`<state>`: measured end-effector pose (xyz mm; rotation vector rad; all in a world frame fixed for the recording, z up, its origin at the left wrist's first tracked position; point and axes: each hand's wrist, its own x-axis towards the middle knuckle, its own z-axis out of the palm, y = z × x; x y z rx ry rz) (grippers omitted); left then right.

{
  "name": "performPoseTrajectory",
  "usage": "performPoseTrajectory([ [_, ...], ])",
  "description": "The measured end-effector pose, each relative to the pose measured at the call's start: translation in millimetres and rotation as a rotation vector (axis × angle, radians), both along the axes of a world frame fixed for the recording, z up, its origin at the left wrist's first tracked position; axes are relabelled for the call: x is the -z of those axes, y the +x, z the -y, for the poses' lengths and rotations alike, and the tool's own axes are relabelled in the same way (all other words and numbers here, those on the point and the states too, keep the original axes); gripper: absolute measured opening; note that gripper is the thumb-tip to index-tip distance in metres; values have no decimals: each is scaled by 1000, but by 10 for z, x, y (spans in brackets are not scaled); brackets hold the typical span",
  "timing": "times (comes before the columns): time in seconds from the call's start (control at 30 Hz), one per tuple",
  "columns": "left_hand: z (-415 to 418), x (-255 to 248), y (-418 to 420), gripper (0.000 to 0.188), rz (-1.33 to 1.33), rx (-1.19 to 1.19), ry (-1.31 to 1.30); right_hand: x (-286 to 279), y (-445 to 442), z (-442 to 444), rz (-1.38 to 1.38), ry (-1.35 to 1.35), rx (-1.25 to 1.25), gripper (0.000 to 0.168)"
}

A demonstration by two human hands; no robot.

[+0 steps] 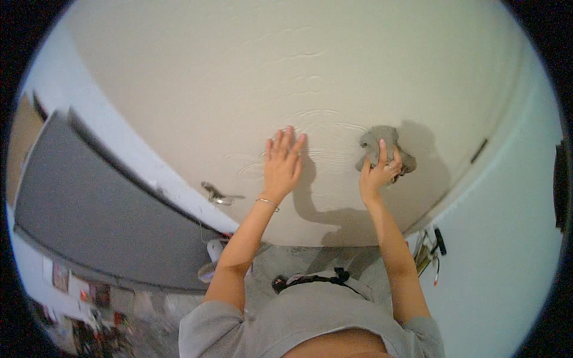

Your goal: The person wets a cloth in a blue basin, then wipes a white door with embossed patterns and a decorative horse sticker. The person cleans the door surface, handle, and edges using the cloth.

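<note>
A beige door (215, 89) with raised, curved ripples across its middle fills the view before me. Flat against it rests my left hand (283, 163), fingers apart, with a thin bracelet (267, 204) at the wrist. To the right, my right hand (380, 172) presses a crumpled grey cloth (380, 134) on the same surface; a ring shows on one finger. Below and left of my left hand sticks out a metal door handle (219, 198). A dark hinge (479, 151) sits along the right edge of the door.
A dark grey panel-like surface (112, 197) stands at the left beyond the white frame. A brush-like object (208, 270) is by my left forearm. Several long-handled tools (429, 253) lean at the lower right, beside the pale wall (492, 259). Blurred clutter lies at lower left.
</note>
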<state>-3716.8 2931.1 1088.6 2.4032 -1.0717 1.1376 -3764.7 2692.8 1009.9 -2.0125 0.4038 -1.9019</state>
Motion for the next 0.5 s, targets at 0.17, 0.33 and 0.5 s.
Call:
performPoseTrajectory([
  [0.17, -192, 138, -106, 58, -103, -127, -15, -947, 62, 93, -123, -252, -53, 57],
  [0.33, -303, 262, -19, 60, -311, -298, -120, -1631, 475, -96, 135, -184, -98, 64],
  [0.5, -393, 665, -14, 61, -472, -384, -158, -585, 837, -483, -182, -768, -193, 64],
])
